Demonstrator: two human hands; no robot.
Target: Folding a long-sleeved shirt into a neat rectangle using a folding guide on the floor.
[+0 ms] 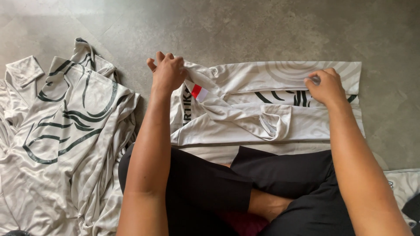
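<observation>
Red-and-white rectangular label point(196, 91): sewn on the sleeve edge of the folded shirt point(271, 109), just right of the left hand; dark vertical lettering directly below it (not transcribed).

Folded shirt: pale grey with dark curved stripes, laid flat on the grey floor point(262, 30), directly ahead of the crossed legs in black shorts point(210, 183).

Left hand point(167, 72): fingers curled and closed, pinched on the shirt's left sleeve edge, fabric lifted slightly off the floor.

Right hand point(324, 86): fingers bent together, pressed down on the shirt's upper right portion, cloth gripped under the fingertips (degree of pinch not fully visible).

Heap of matching shirts point(65, 131): same pale fabric and dark swirl pattern, crumpled on the floor at far left, beside the left forearm.

Further pale cloth point(404, 185): at the lower right edge, partly cut off.
</observation>
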